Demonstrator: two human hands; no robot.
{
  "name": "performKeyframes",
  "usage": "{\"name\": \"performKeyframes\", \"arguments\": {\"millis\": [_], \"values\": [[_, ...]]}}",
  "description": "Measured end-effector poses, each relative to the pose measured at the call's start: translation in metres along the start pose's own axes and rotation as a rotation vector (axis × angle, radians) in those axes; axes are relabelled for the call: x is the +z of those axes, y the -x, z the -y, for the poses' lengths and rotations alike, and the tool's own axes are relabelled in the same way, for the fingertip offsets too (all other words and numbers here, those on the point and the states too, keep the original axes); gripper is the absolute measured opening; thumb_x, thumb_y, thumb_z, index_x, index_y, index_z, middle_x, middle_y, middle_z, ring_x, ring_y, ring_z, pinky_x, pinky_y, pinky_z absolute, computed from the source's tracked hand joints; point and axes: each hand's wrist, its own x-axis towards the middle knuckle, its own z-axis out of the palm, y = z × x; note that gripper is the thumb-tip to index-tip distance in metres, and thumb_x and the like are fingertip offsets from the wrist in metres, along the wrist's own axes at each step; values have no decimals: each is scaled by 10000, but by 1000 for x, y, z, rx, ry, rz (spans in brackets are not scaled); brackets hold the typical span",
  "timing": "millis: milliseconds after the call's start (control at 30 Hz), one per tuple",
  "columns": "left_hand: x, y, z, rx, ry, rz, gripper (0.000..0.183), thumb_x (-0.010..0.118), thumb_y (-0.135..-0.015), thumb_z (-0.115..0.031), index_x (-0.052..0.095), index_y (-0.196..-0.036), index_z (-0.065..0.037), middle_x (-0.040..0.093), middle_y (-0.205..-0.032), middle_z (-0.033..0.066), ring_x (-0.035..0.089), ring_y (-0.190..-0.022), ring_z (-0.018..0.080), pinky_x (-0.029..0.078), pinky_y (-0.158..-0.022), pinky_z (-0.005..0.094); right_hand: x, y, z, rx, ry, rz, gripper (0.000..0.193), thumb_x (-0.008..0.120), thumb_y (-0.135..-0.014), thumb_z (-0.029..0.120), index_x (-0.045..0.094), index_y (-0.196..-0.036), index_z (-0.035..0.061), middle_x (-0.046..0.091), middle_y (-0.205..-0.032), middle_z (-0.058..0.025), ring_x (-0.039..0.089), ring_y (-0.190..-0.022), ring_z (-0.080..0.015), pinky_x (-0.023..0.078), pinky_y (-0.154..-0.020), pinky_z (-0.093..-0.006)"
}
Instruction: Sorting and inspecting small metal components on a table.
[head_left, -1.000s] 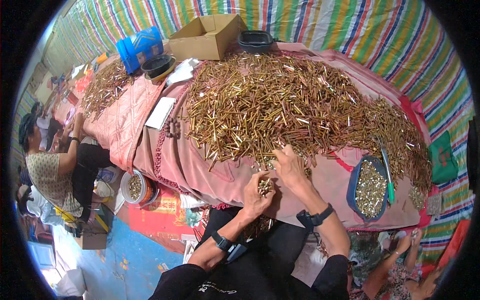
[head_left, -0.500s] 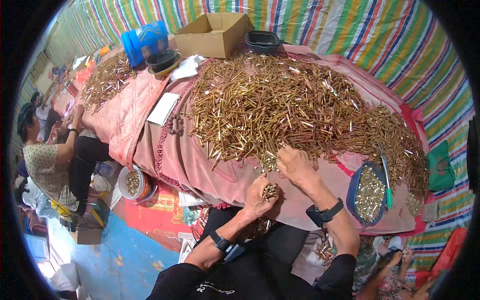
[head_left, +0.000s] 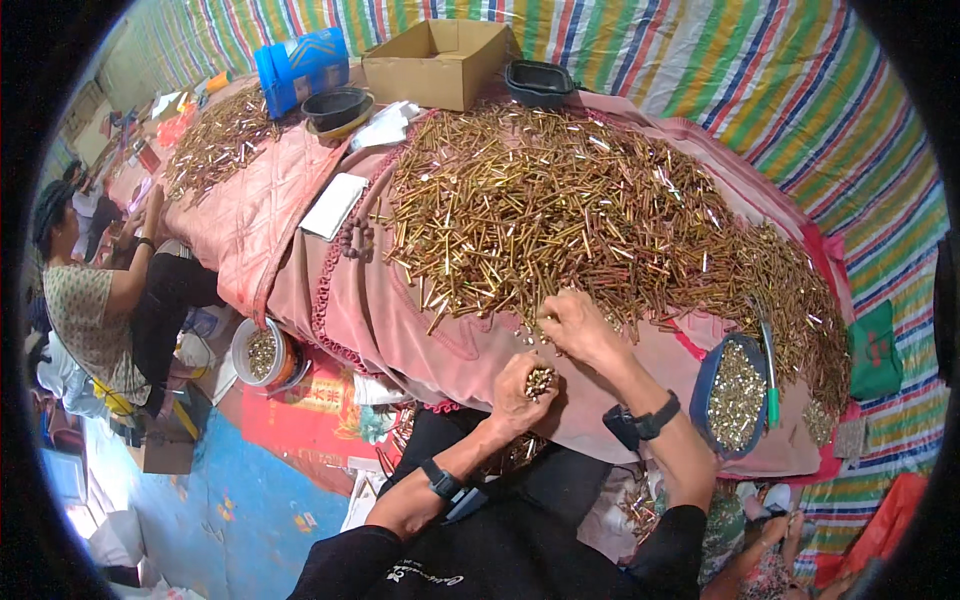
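Just in front of the rod heap (head_left: pixel 560 220), a bundle (head_left: pixel 540 383) is gathered, clenched in the left grip (head_left: pixel 520 396); the heap is left largely ungathered. Whether anything is pinched by the right grip (head_left: pixel 580 326), at the heap's edge, cannot be told.

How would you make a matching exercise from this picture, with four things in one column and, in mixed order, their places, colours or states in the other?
Column 1
1. Carton
2. Bucket
3. Left hand
4. Tub

Column 2
A. To the right of the right hand
B. Closed around metal pieces
C. Brown, open at the top
D. Blue, left of the carton

Right pairs: 1-C, 2-D, 3-B, 4-A
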Motion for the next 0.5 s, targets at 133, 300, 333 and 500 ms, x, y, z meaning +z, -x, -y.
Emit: {"name": "performKeyframes", "arguments": {"millis": [133,300,333,500], "values": [[-2,8,4,-66,-14,16,315,732,-778,-175,583,-1017,-35,613,-926,113,619,-836,266,504,-755,349,19,-14,1,22,-71,-31,192,626,-786,147,675,-889,-7,615,-785,-203,619,-757,-354,497,-695,-444],[-3,4,-3,-87,32,17,290,699,-742,-128,582,-990,-37,607,-900,124,609,-828,298,496,-745,374,38,-18,2,2,-17,-48,201,655,-783,135,635,-892,-33,610,-790,-225,614,-752,-397,500,-680,-467],[-2,1,-6,-76,69,10,284,684,-711,-87,583,-973,-48,602,-876,128,602,-816,324,491,-727,394,41,-16,-1,-33,46,-82,202,663,-783,135,616,-872,-40,606,-793,-236,609,-750,-416,499,-674,-478],[-4,6,1,-76,-6,10,294,702,-678,-86,588,-946,-47,606,-852,128,603,-819,328,489,-736,398,51,-13,4,-16,211,-88,191,657,-790,133,555,-782,-29,587,-781,-255,587,-725,-462,478,-649,-523]]}}
